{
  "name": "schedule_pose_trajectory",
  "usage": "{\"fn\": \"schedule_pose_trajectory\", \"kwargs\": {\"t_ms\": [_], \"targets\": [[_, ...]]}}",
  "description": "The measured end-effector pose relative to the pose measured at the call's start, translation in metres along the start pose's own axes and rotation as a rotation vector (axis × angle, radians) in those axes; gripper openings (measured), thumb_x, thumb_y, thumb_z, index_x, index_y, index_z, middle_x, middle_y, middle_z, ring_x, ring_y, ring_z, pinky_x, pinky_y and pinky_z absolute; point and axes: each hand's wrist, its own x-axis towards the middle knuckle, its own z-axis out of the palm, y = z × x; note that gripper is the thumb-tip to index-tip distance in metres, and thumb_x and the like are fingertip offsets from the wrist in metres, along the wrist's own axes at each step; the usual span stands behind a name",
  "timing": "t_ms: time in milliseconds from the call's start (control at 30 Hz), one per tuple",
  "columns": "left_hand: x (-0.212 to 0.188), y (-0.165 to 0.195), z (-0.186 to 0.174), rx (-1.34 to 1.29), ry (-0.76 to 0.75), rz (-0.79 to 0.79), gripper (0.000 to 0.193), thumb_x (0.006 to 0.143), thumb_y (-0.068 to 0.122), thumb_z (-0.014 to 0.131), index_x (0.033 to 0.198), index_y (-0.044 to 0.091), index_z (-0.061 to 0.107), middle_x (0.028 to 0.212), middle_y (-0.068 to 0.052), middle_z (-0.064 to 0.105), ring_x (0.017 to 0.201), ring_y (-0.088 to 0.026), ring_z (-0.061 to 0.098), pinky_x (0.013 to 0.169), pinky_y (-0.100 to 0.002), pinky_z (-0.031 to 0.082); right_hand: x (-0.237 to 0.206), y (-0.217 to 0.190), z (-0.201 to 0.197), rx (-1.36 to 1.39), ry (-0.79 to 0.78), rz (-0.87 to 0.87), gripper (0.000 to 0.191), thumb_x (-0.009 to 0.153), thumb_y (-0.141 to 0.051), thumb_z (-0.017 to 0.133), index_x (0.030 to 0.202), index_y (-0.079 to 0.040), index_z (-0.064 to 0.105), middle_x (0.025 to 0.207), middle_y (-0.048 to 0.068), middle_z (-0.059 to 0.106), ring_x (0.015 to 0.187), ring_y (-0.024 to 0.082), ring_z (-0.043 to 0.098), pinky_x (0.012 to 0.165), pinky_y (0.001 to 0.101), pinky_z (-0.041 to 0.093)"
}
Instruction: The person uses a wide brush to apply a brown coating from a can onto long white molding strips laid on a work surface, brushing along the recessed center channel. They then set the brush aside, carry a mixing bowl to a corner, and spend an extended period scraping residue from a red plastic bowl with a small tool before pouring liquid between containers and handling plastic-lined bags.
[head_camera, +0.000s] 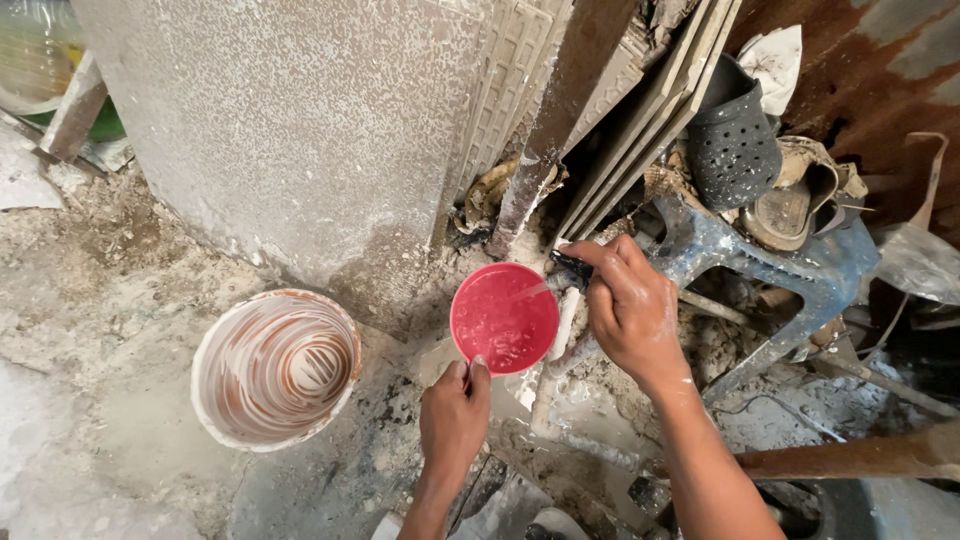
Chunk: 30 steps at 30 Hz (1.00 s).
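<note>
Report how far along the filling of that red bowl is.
Done: the left hand has the red bowl placed under the tap, and water covers its bottom. In hand: the right hand grips the tap while a thin stream runs in. Left: the bowl isn't full; the paint-streaked bucket beside it holds no water.

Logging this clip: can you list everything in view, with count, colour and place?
cup: one, red, centre, water in it
tap: one, dark, right of cup, water running
bucket: one, white streaked brown, left on ground
slab: one, grey, leaning behind bucket
stool: one, blue, right
shoes: several, dark and tan, on stool
pipe: one, white, under tap
left hand: grip on cup rim
right hand: grip on tap
</note>
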Motion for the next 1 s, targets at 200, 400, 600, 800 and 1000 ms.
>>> {"fn": "schedule_pose_trajectory", "kwargs": {"t_ms": [200, 400, 600, 800, 1000], "targets": [[0.000, -0.002, 0.003, -0.003, 0.052, 0.048, 0.037, 0.098, 0.029, 0.058, 0.075, 0.002, 0.066, 0.054, -0.011, 0.064, 0.041, -0.019, 0.059, 0.043, -0.040, 0.042, 0.001, -0.002, -0.001, -0.004, -0.011, 0.012, 0.040, 0.087, 0.008, 0.049, 0.117, -0.007, 0.070, 0.080, 0.011, 0.050, 0.064, 0.025, 0.056, 0.061, 0.0417, 0.046], [0.002, -0.004, 0.005, 0.011, 0.008, -0.004, 0.036, 0.099, 0.028, 0.057, 0.075, 0.004, 0.067, 0.051, -0.009, 0.064, 0.039, -0.018, 0.058, 0.040, -0.039, 0.040, 0.001, -0.001, -0.001, -0.003, -0.011, 0.000, 0.041, 0.086, 0.008, 0.049, 0.118, -0.008, 0.070, 0.081, 0.011, 0.050, 0.065, 0.025, 0.056, 0.063, 0.0417, 0.047], [0.002, -0.006, 0.007, 0.015, 0.079, 0.068, 0.037, 0.098, 0.028, 0.060, 0.073, 0.002, 0.067, 0.050, -0.009, 0.062, 0.038, -0.017, 0.056, 0.039, -0.038, 0.038, 0.000, 0.001, 0.001, -0.011, -0.013, 0.011, 0.042, 0.087, 0.009, 0.048, 0.117, -0.007, 0.072, 0.079, 0.010, 0.050, 0.062, 0.022, 0.055, 0.060, 0.0407, 0.046], [0.004, -0.006, 0.009, -0.002, 0.034, 0.026, 0.035, 0.098, 0.027, 0.058, 0.075, 0.002, 0.067, 0.051, -0.011, 0.064, 0.038, -0.019, 0.058, 0.039, -0.040, 0.040, 0.000, 0.002, 0.002, -0.002, 0.006, -0.002, 0.041, 0.086, 0.009, 0.048, 0.117, -0.007, 0.071, 0.079, 0.009, 0.049, 0.063, 0.022, 0.055, 0.060, 0.0401, 0.046], [0.003, -0.005, 0.010, 0.003, 0.079, 0.066, 0.036, 0.098, 0.027, 0.060, 0.074, 0.001, 0.068, 0.051, -0.013, 0.064, 0.039, -0.020, 0.059, 0.041, -0.041, 0.040, 0.000, 0.000, 0.000, 0.002, 0.002, -0.004, 0.041, 0.086, 0.009, 0.050, 0.117, -0.007, 0.071, 0.079, 0.011, 0.049, 0.064, 0.023, 0.056, 0.062, 0.0405, 0.047]]}}
